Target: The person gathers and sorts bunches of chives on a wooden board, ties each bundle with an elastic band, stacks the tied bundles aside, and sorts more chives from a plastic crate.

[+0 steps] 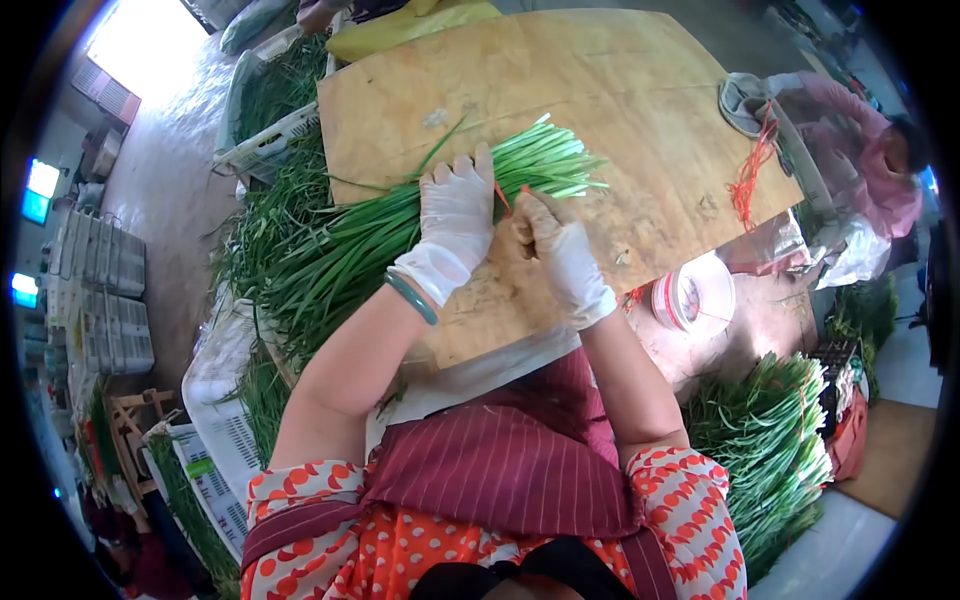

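Observation:
A long bunch of garlic chives (540, 158) lies across the wooden board (620, 85), pale cut ends to the right and green leaves spilling over the left edge. My left hand (457, 215), in a white glove, is wrapped over the middle of the bunch and presses it against the board. Just right of it, my gloved right hand (562, 250) is closed in a pinch on a thin red tie (502, 198) that runs beside the stems. The tie's underside is hidden by the chives.
More red ties (750, 180) hang at the board's right edge, near a grey shoe-like item (745, 103). A white bucket (697, 297) stands below. Bundled chives (765, 430) are piled at right. Crates (265, 140) of chives line the left. A person in pink (885, 175) sits at far right.

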Demonstrator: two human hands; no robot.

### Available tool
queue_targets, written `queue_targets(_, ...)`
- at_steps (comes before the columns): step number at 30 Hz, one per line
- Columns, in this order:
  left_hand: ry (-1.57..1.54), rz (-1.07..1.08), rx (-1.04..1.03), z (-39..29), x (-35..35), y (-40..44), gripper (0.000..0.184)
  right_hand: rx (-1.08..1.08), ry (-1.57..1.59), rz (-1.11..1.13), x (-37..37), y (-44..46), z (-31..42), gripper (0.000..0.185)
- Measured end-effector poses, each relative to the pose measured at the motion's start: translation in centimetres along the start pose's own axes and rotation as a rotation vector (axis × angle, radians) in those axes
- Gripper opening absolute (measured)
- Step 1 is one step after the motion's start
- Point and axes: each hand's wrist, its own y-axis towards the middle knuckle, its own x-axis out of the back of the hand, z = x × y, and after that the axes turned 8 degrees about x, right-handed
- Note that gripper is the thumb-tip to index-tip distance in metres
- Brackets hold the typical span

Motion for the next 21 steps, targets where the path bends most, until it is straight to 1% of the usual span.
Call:
queue_targets(2,-0.023,0.153,-0.057,0.6,0.9,0.4,0.080,0.008,0.088,0.026,0.9,-1.5,0.8,0.030)
queue_targets(3,-0.025,0.144,-0.056,1.2,2.3,0.8,0.080,0.056,0.059,0.034,1.2,-2.1,0.9,0.029)
queue_targets(5,-0.227,0.327,-0.161,2.4,5.1,1.2,0.099,0.040,0.072,0.057,2.1,-2.6,-0.1,0.032)
queue_targets(7,-0.211,0.313,-0.215,2.7,5.5,1.8,0.101,0.025,0.090,0.067,2.2,-3.2,-0.2,0.034)
queue_targets(8,-0.199,0.297,-0.256,2.7,5.6,2.1,0.103,0.022,0.042,0.062,2.0,-3.4,0.1,0.034)
queue_targets(10,-0.197,0.289,-0.255,1.6,5.2,1.9,0.100,0.020,-0.007,0.059,1.6,-3.8,0.1,0.034)
queue_targets(12,-0.180,0.335,-0.237,1.1,4.0,2.0,0.089,0.020,0.066,0.049,1.4,-3.9,-0.6,0.033)
queue_targets(13,-0.178,0.335,-0.238,0.9,3.6,2.2,0.089,0.010,0.051,0.022,1.5,-3.9,-0.7,0.030)
queue_targets(15,-0.240,0.425,-0.156,0.7,3.3,2.2,0.081,-0.015,0.027,-0.017,1.1,-3.9,-0.6,0.030)
queue_targets(16,-0.238,0.427,-0.150,0.5,3.4,2.0,0.081,-0.035,0.000,-0.052,0.7,-3.7,-0.5,0.031)
queue_targets(17,-0.192,0.363,-0.141,0.2,3.5,1.4,0.074,-0.033,0.004,-0.049,0.3,-3.3,-0.5,0.031)
queue_targets(18,-0.147,0.301,-0.132,-0.2,3.8,0.9,0.068,0.199,-0.197,-0.089,-0.1,-2.7,-0.5,0.031)
queue_targets(19,-0.143,0.302,-0.131,-0.7,3.1,0.5,0.068,0.430,-0.398,-0.129,-0.5,-1.9,-0.5,0.031)
queue_targets(20,-0.076,0.194,-0.133,-1.2,1.9,-0.1,0.059,0.427,-0.392,-0.129,-1.1,-1.1,-0.5,0.031)
queue_targets(21,-0.008,0.088,-0.133,-1.5,1.3,-0.7,0.050,0.306,-0.242,-0.156,-1.6,-0.1,-0.5,0.032)
